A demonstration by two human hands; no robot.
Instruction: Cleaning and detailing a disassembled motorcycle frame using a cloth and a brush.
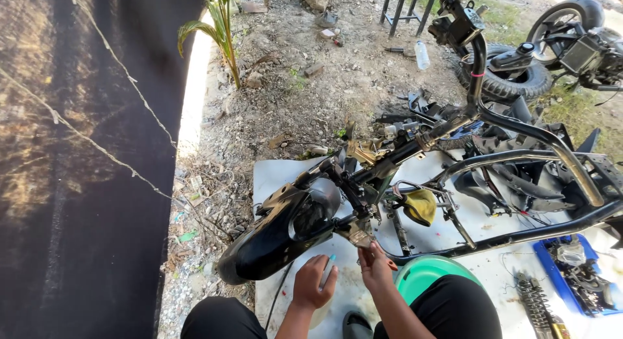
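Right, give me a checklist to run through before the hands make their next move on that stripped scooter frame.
1. Right hand on the work: ok, fingertips touch the small metal part below the steering stem.
2. Left hand free: cannot tell, it is curled near something light blue.
3. Black front fender clear of the hands: ok, it lies just beside the left hand.
4. Scooter frame resting steady: ok, it lies on the white sheet.
5. Spare parts within reach: ok, blue tray sits at the right.
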